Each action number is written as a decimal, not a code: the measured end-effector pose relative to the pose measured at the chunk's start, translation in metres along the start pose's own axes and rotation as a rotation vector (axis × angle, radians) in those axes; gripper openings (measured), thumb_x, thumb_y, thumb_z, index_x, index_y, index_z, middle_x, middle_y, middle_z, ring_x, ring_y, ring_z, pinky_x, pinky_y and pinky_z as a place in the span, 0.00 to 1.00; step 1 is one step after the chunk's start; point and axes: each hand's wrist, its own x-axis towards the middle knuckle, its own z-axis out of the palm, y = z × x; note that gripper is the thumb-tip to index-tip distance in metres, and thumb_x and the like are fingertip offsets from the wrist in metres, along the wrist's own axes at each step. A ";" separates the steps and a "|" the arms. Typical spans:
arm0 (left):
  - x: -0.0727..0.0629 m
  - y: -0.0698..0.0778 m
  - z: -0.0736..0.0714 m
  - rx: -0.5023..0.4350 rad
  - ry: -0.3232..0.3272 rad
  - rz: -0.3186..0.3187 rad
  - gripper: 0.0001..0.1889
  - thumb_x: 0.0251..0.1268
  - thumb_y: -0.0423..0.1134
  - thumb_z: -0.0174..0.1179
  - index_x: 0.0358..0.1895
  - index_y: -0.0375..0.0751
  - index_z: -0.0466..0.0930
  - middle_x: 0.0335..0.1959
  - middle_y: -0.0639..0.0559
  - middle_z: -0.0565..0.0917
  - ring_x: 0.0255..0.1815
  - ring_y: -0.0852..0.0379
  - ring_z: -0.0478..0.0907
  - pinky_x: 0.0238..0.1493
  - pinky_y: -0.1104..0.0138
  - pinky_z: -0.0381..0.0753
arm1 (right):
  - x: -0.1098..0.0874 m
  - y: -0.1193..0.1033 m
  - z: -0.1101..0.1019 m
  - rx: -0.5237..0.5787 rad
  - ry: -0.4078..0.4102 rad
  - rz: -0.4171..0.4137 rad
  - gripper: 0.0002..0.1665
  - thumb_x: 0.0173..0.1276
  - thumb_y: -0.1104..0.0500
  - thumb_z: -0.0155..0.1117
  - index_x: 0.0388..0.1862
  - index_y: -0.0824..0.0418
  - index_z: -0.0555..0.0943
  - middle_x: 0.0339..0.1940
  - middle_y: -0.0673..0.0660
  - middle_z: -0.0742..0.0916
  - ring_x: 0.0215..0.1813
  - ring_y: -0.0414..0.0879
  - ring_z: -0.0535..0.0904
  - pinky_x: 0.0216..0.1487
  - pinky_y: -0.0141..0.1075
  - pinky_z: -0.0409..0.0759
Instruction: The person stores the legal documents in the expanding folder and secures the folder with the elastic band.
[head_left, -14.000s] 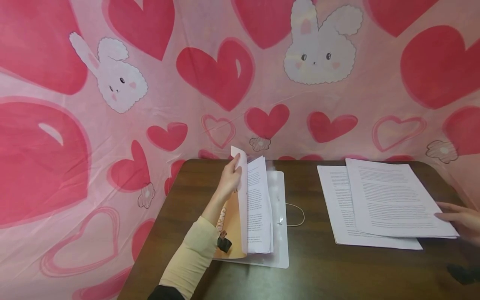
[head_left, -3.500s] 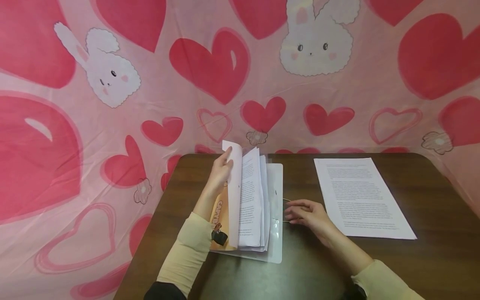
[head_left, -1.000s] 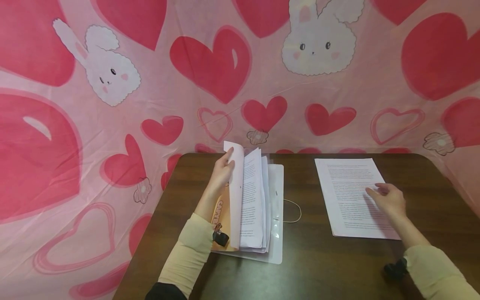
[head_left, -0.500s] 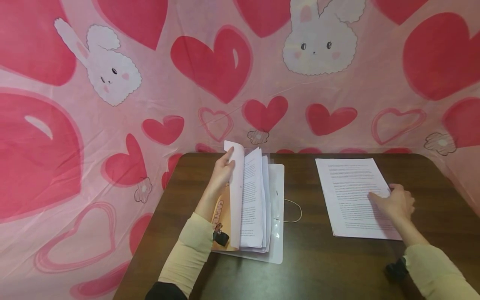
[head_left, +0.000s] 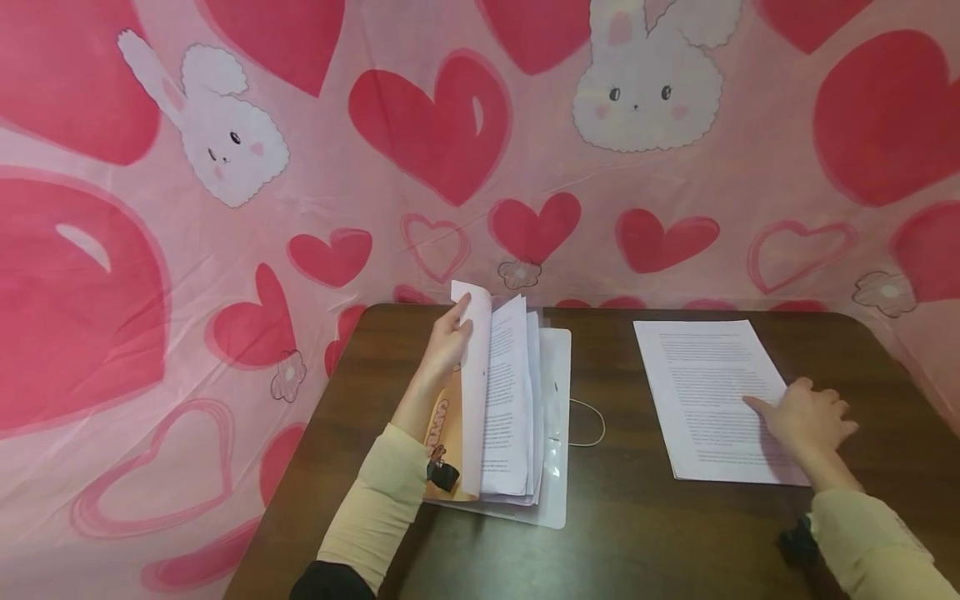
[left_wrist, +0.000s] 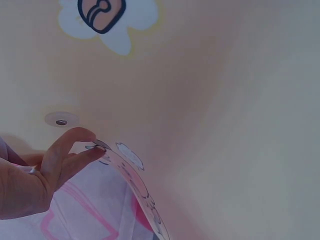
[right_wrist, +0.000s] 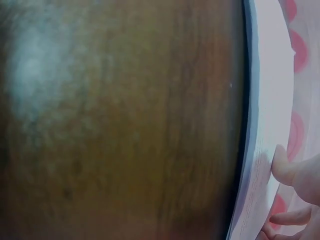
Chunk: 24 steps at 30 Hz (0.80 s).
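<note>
My left hand pinches the free edge of a folder's orange cover and keeps it lifted, its white inner side bent upward. Printed sheets fan out inside, over the pale back cover. In the left wrist view, thumb and finger grip the cover close to a round button. My right hand is at the right edge of a loose paper stack. Its thumb rests on the top sheet, with the other fingers spread past the edge. The right wrist view shows the thumb against the stack.
A thin cord loop sticks out from the folder's right side onto the brown wooden table. Behind the table hangs a pink cloth with hearts and rabbits. Dark wrist devices sit on both arms.
From two overlapping stacks at right 14 s ago, one now lies there, and the folder's sheets look fuller. My right hand left the cord loop for the stack, then slid right, spreading its fingers.
</note>
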 end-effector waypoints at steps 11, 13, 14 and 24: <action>0.000 0.000 0.001 -0.010 -0.001 -0.003 0.32 0.86 0.29 0.43 0.89 0.35 0.55 0.91 0.35 0.54 0.92 0.41 0.52 0.92 0.45 0.52 | 0.011 0.004 -0.003 0.009 -0.084 0.016 0.65 0.75 0.36 0.69 0.68 0.97 0.56 0.63 0.98 0.67 0.66 0.92 0.65 0.67 0.79 0.72; -0.001 0.001 0.001 -0.014 -0.004 -0.004 0.32 0.86 0.29 0.43 0.89 0.35 0.55 0.91 0.35 0.54 0.91 0.40 0.54 0.91 0.45 0.54 | 0.011 0.007 -0.005 0.015 -0.095 0.004 0.62 0.74 0.35 0.69 0.63 0.96 0.62 0.58 0.95 0.71 0.60 0.89 0.68 0.62 0.76 0.74; -0.001 0.001 0.001 -0.015 -0.005 -0.004 0.32 0.86 0.29 0.43 0.89 0.35 0.55 0.91 0.35 0.54 0.91 0.40 0.54 0.91 0.45 0.54 | 0.010 0.008 -0.005 0.015 -0.094 0.000 0.61 0.74 0.35 0.70 0.61 0.95 0.63 0.56 0.94 0.72 0.58 0.87 0.69 0.60 0.75 0.75; 0.000 0.001 -0.001 -0.018 -0.015 -0.020 0.32 0.86 0.29 0.42 0.89 0.36 0.54 0.90 0.33 0.57 0.86 0.39 0.64 0.87 0.45 0.66 | 0.002 0.009 -0.007 0.110 -0.058 -0.007 0.57 0.74 0.43 0.72 0.67 0.92 0.57 0.56 0.91 0.74 0.51 0.82 0.77 0.47 0.67 0.81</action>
